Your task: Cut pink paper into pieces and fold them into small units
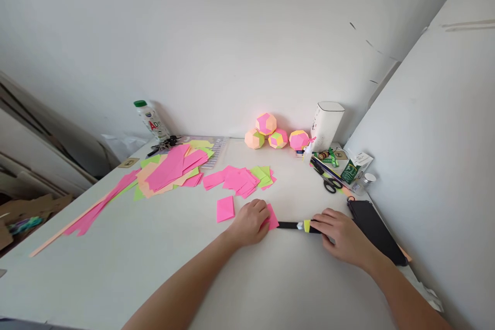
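Note:
My left hand [251,223] rests on the white table [154,258] with its fingers curled over a small pink paper piece [272,216], pressing it down. My right hand [340,234] is closed round a black tool with a yellow band [297,226], probably a utility knife, lying flat on the table with its tip pointing at the pink piece. A separate pink paper square [225,209] lies just left of my left hand.
Piles of pink, green and orange paper [174,167] and small cut pieces [242,179] lie farther back. Paper polyhedron balls [276,134] stand by the wall beside a white box [327,125]. Scissors [330,184], a black phone [377,232] and a bottle [151,118] are also on the table.

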A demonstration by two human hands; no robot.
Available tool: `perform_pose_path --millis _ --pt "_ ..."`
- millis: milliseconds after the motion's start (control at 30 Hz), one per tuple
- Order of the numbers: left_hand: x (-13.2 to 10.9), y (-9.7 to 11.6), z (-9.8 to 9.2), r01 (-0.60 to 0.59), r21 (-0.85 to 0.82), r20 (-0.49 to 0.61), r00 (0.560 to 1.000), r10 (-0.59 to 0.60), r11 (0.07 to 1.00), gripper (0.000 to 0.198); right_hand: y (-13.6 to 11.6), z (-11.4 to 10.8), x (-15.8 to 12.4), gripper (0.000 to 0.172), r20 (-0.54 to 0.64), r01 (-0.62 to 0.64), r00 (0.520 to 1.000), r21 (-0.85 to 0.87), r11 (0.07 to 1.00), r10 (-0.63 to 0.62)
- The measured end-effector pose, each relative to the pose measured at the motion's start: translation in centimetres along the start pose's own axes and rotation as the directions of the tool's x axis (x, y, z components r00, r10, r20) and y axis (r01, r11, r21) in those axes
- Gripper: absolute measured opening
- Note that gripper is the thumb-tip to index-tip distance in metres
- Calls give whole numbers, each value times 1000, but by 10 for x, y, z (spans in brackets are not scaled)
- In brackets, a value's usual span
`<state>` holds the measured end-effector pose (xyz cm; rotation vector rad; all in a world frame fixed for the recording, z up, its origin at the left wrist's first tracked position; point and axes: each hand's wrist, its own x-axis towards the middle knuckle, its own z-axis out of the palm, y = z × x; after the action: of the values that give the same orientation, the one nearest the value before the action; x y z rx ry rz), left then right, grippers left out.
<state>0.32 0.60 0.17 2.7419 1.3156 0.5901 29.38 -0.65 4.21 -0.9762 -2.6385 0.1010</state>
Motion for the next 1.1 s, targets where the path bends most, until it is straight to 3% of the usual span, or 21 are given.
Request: perform_pose_path --millis 267,400,467,567,633,733,800,833,900,1000,1100 --pt "-1 -1 -3 -12 -50 -2 1000 12 999 28 -5 11 2 36 -154 90 983 -72 993 -100" --pt "-1 -1 -2 -19 -60 -43 999 17 998 18 -3 13 1 35 -159 95 982 -71 993 -105" --pt "-1 0 0 -43 -83 -72 997 37 996 9 -2 13 1 35 -159 90 982 -66 994 -100" --pt "0 -3 0 -50 -75 -189 981 35 996 17 -1 14 0 36 -163 79 983 -51 996 -86" --pt "1 -10 -3 -8 -1 -329 944 7 1000 20 -1 14 0 37 -158 61 985 -37 997 -66" --pt "-1 -31 -11 142 125 -552 832 -50 982 14 0 14 0 38 -150 32 988 -23 999 -35" --pt "-3 -48 -15 284 208 -637 766 -91 936 11 -1 13 0 38 -143 22 989 -16 1000 -24" --pt "-4 -56 -16 349 238 -647 753 -121 906 10 -1 13 1 38 -135 18 991 -13 1000 -20" --pt "-5 -67 -16 421 290 -582 791 -191 859 12 -2 13 0 39 -121 17 993 -10 1000 -18" --pt "-7 -71 -19 432 299 -413 862 -293 851 21 -1 13 0 39 -117 19 993 -16 1000 -20" --pt "-9 -63 -34 527 277 -211 849 -484 804 25 1 13 0 39 -125 21 992 -18 1000 -23"
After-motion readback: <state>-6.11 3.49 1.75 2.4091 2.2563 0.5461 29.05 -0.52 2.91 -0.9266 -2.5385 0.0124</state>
